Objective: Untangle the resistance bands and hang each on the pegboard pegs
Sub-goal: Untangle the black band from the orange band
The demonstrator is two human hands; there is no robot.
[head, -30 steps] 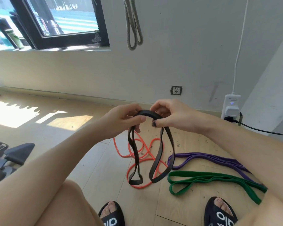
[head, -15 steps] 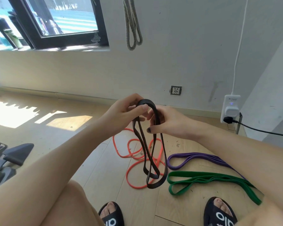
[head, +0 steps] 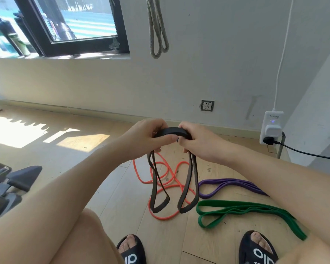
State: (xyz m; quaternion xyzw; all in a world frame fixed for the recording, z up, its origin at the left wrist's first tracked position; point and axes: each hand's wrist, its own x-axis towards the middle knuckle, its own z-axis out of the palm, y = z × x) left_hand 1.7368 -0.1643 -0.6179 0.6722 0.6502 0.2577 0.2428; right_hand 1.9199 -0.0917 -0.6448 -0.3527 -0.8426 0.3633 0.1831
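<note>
I hold a black resistance band (head: 189, 180) above the floor with both hands. My left hand (head: 145, 138) pinches its top on the left and my right hand (head: 198, 140) grips it on the right, fingertips nearly touching. Two separate black loops hang down side by side. Beneath them on the wooden floor lies an orange band (head: 161, 216) in loose coils. A purple band (head: 231, 184) and a green band (head: 242, 210) lie flat to the right. A grey band (head: 157, 33) hangs on the wall above; its peg is out of view.
My sandalled feet (head: 131, 248) stand at the bottom edge, the right foot next to the green band's end. A white adapter (head: 271, 128) with a black cable sits in a socket at the right wall. Dark exercise equipment (head: 13, 180) stands at the left. A window is at the upper left.
The hanging black loops, bunched together half a second ago, have spread apart into two side-by-side loops. My hands have shifted along the band's top and now sit level, close together.
</note>
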